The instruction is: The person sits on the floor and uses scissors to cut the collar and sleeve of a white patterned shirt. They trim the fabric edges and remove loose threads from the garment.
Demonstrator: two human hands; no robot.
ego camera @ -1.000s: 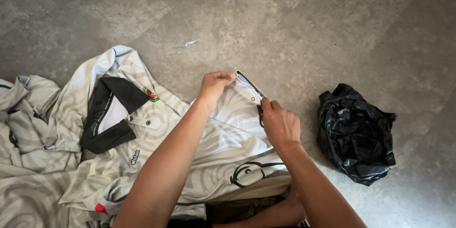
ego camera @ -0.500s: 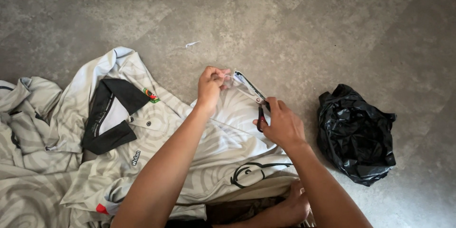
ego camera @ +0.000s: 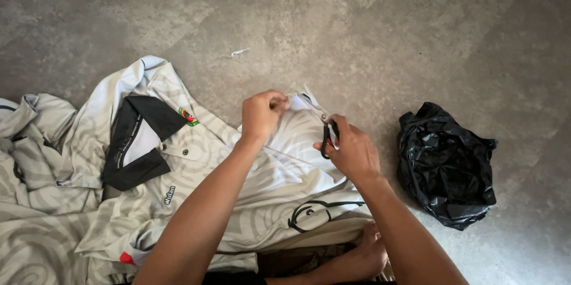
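1. The left hand [ego camera: 262, 114] pinches the edge of the white patterned shirt [ego camera: 279, 172] lying on the floor.
2. The right hand [ego camera: 351, 151], fingers closed through the scissors [ego camera: 324, 124], appears mid-snip.
3. The next cut likely needs the fabric held taut.

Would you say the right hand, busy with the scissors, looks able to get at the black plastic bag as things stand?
Probably yes: the black plastic bag lies on bare floor just beside the right hand, nothing between them. That hand grips scissors, so it is not free.
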